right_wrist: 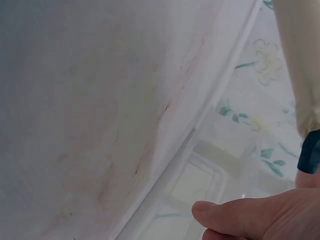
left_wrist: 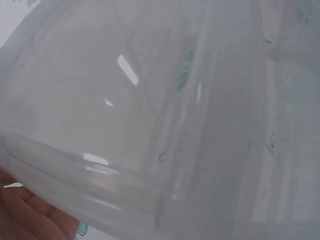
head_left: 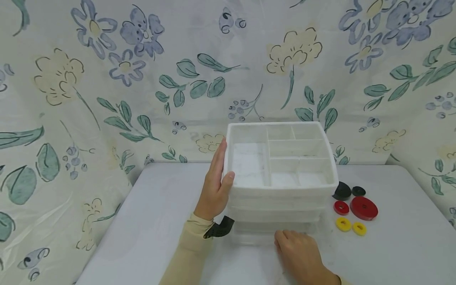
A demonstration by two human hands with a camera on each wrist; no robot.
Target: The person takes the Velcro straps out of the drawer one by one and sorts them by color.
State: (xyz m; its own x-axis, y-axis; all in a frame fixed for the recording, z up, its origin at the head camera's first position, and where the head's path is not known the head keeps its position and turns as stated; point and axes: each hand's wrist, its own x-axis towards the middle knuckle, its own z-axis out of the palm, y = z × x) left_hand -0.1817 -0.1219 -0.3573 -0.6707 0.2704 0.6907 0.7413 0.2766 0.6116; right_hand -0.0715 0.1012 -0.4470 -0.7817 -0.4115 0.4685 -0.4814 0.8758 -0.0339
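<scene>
A white and translucent drawer organizer (head_left: 281, 192) stands on the table, its top tray divided into several compartments. My left hand (head_left: 215, 189) lies along its left side with straight fingers, the thumb on the front edge of the top. In the left wrist view, part of that hand (left_wrist: 35, 215) shows beside the clear plastic wall. Low at the front, my right hand (head_left: 299, 253) has its fingers curled at the bottom drawer (head_left: 253, 233); the fingertips are hidden from above. The right wrist view shows the thumb (right_wrist: 235, 215) over a finger, close to clear plastic (right_wrist: 195, 180).
Right of the organizer lie a large red disc (head_left: 363, 208), a small red ring (head_left: 341, 208), two yellow rings (head_left: 343, 224), a small black disc (head_left: 358, 191) and a partly hidden black piece (head_left: 342, 191). Floral cloth (head_left: 213, 47) hangs behind the white table (head_left: 160, 206).
</scene>
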